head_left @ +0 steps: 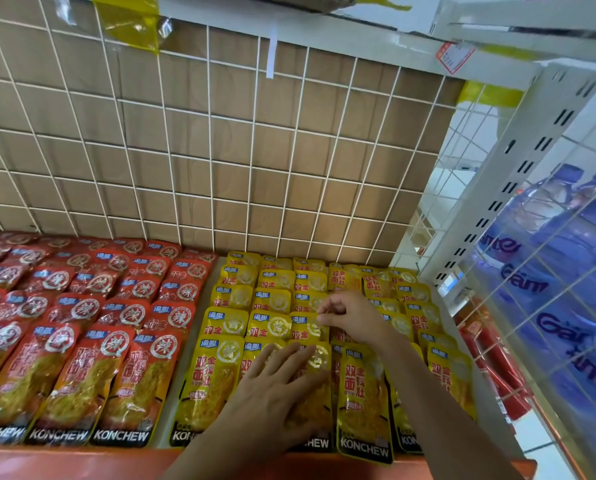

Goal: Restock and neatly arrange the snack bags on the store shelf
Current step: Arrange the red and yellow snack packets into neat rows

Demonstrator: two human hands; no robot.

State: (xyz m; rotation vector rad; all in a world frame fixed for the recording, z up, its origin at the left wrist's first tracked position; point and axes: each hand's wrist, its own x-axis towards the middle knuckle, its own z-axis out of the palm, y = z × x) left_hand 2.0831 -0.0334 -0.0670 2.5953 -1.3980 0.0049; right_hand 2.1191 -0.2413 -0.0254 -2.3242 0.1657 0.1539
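Behind the stock, a white wire grid over brown cardboard; to the right, a slotted white upright and a wire side panel with a blue shrink-wrapped pack of water bottles behind it; overhead, a red-and-white price tag, a hanging white strip and crumpled yellow film; along the front, an orange shelf lip.

Yellow snack bags lying flat in overlapping columns on the right half of the shelf; red snack bags likewise on the left half; a narrow band of pale shelf floor between the two blocks.

Left hand laid flat on the front-row yellow bags, fingers straight and slightly spread, covering much of two of them; right hand further back, fingers curled, thumb and forefinger nipping the top edge of a second-row bag; right forearm stretched across the columns nearer the upright, hiding much of them.

Red block cut off at the left edge; bottle pack blurred behind the mesh; price-tag print unreadable.

Counted: two hands; two bottle caps; three front red bags with the full KONCHEW lettering, a fourth cut off; five labels down the leftmost yellow column; about six yellow columns, exact number not to be told.
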